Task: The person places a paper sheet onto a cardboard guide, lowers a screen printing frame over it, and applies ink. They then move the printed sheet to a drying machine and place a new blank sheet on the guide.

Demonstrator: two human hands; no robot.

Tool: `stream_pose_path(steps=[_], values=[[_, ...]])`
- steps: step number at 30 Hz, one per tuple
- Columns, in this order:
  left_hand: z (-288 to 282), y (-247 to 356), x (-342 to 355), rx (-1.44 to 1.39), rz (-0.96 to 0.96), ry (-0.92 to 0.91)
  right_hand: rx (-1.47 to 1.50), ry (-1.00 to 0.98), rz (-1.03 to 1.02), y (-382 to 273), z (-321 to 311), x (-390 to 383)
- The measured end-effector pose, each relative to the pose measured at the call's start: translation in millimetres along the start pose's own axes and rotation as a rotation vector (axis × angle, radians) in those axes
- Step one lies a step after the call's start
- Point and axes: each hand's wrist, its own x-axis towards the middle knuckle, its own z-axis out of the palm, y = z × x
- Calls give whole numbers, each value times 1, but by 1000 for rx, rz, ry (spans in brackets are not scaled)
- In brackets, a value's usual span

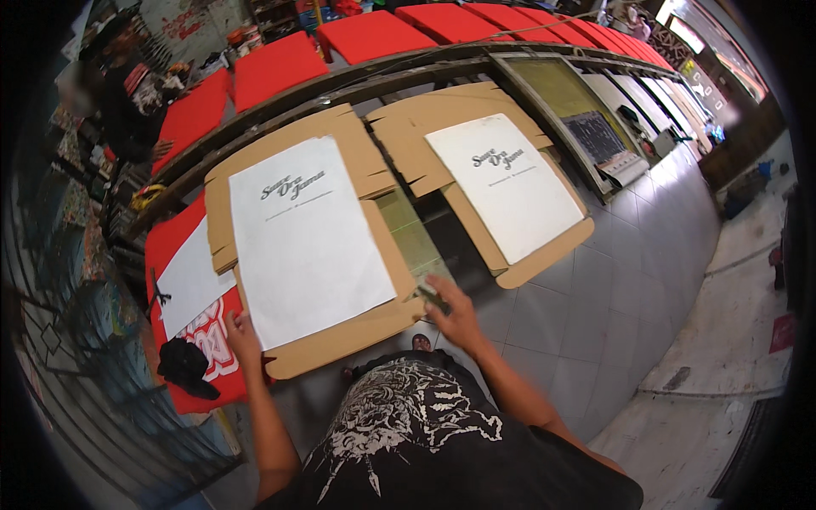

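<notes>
A large white paper sheet with dark script lettering lies on a brown cardboard shirt shape in front of me. At the lower left edge of that sheet is my left hand, its fingertips a little apart against the paper and cardboard. My right hand is closed round a small dark green object, too small to name, just beyond the cardboard's right corner. A second cardboard shape bears a smaller white printed sheet, to the right.
Red cloth with white print, a plain white sheet and a black cloth bundle lie at left. Red-covered boards line the back. A framed screen leans at right above grey floor tiles. Another person stands far left.
</notes>
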Motion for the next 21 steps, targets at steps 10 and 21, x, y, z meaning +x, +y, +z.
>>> stream_pose_path(steps=[10, 21], values=[[6, 105, -98, -169, 55, 28, 104, -47, 408, 92, -50, -149], [109, 58, -319, 4, 257, -1105, -456, -573, 1121, 243, -143, -538]])
